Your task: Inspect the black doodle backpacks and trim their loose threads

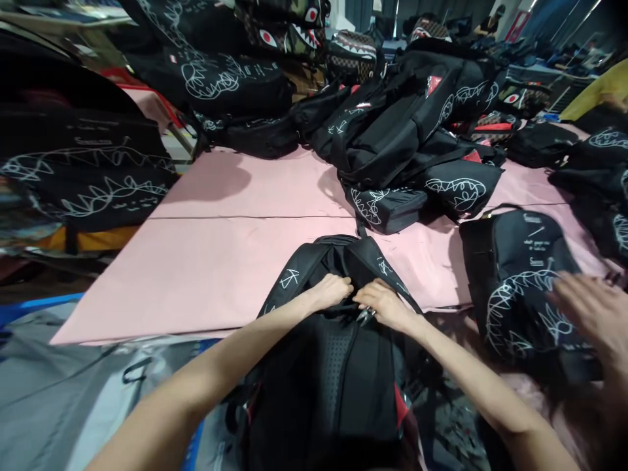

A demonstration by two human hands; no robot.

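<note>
A black backpack (pixel 338 379) with white line drawings on its shoulder straps lies in front of me, its padded back panel facing up. My left hand (pixel 333 290) is closed on black fabric near the top of the panel, between the straps. Close beside it, my right hand (pixel 381 301) is curled at the same spot. Small silver thread snips (pixel 366 316) stick out from under its fingers. The fingertips of both hands are partly hidden against the dark fabric.
A pink-covered table (pixel 216 261) lies under the bag's upper part. Several black backpacks (pixel 387 144) are piled behind it. Another backpack (pixel 520 288) stands at the right, with a co-worker's blurred hand (pixel 593 314) by it. Grey plastic-wrapped material (pixel 53 392) lies lower left.
</note>
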